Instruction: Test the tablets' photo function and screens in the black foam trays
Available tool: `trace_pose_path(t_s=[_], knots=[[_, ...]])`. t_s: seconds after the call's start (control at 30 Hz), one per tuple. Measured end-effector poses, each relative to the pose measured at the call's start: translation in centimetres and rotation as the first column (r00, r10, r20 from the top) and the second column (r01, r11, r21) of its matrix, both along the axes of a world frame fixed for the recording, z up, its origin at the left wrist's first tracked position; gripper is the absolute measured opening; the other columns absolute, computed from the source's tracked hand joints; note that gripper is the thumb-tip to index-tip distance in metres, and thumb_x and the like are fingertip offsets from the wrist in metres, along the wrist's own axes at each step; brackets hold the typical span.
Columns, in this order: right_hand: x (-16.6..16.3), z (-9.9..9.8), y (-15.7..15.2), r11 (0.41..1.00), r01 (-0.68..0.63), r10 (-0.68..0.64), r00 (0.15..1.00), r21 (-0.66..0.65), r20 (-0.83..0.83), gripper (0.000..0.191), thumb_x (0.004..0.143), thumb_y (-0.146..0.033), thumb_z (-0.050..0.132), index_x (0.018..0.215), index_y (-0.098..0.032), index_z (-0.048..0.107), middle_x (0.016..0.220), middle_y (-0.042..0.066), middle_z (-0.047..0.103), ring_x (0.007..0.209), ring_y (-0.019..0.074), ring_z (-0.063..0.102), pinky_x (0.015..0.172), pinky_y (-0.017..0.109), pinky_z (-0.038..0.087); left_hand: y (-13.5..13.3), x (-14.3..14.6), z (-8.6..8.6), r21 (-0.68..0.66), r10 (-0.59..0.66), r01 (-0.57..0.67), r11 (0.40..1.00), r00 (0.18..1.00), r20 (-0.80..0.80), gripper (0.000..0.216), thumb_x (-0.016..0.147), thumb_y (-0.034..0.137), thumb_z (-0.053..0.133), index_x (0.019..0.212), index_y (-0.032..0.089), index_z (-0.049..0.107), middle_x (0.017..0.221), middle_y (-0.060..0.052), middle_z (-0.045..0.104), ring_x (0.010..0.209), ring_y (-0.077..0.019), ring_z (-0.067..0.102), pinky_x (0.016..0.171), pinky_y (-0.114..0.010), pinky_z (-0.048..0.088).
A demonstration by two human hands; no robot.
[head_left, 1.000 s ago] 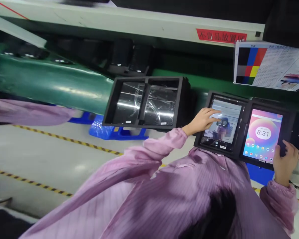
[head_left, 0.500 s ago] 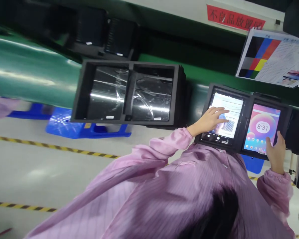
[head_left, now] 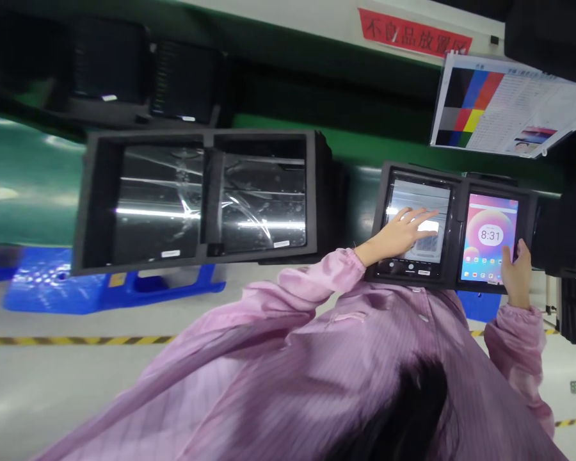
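Observation:
A black foam tray [head_left: 455,230] with two compartments sits close against the pink-clad body, a lit tablet in each. My left hand [head_left: 397,235] reaches over the left tablet [head_left: 415,198] with spread fingers, which cover part of its screen; that screen shows a camera view with buttons along the bottom. On the right tablet [head_left: 490,221] there is a colourful home screen reading 8:31. My right hand [head_left: 517,274] is at this tablet's lower right corner, thumb over the screen edge and fingers apart by the tray's right rim. Whether its fingertips touch is unclear.
A larger black foam tray [head_left: 319,211] holds two dark, film-covered tablets to the left. Behind it stand more dark devices [head_left: 185,80]. A colour chart sheet [head_left: 504,105] hangs at the back right, below a red sign [head_left: 415,32]. Blue stools [head_left: 110,282] stand under the bench.
The left tablet's screen has gone from a bright, white picture to a greyer camera view with a bright patch. The view has shifted; both hands stay over the same tablets.

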State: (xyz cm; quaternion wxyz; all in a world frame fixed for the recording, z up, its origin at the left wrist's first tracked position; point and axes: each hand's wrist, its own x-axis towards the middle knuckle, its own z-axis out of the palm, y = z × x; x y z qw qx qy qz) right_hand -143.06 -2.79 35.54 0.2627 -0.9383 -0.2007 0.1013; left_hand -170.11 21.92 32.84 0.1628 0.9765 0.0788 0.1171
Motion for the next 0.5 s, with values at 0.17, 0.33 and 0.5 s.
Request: trace_pose_path(t_s=[0.17, 0.33, 0.5], knots=[[0.4, 0.6, -0.1, 0.998, 0.052, -0.051, 0.996, 0.022, -0.067, 0.082, 0.092, -0.067, 0.056, 0.155, -0.015, 0.053, 0.155, 0.022, 0.061, 0.144, 0.0359, 0.058, 0.126, 0.053, 0.038, 0.1, -0.9, 0.2, -0.036, 0.140, -0.138, 0.990, 0.986, 0.095, 0.067, 0.090, -0.002, 0.057, 0.145, 0.034, 0.070, 0.172, -0.013, 0.044, 0.151, -0.0360, 0.049, 0.119, -0.060, 0.042], [0.7, 1.5, 0.2, 0.990, 0.118, -0.108, 0.987, 0.080, -0.121, 0.077, 0.090, -0.062, 0.057, 0.150, -0.014, 0.060, 0.140, 0.020, 0.071, 0.129, 0.0339, 0.068, 0.116, 0.051, 0.048, -0.7, -0.5, -0.4, -0.047, 0.138, -0.136, 0.990, 0.989, 0.058, 0.071, 0.089, -0.006, 0.052, 0.144, 0.036, 0.070, 0.172, -0.009, 0.045, 0.152, -0.0335, 0.048, 0.119, -0.057, 0.042], [1.5, 1.5, 0.1, 0.973, 0.165, -0.127, 0.967, 0.163, -0.219, 0.076, 0.088, -0.062, 0.060, 0.146, -0.015, 0.065, 0.134, 0.016, 0.074, 0.125, 0.0312, 0.068, 0.114, 0.048, 0.049, -1.1, 0.0, -0.7, -0.079, 0.161, -0.158, 0.984, 0.986, 0.031, 0.069, 0.087, -0.004, 0.053, 0.137, 0.038, 0.075, 0.170, -0.006, 0.049, 0.150, -0.0326, 0.050, 0.120, -0.055, 0.040]])
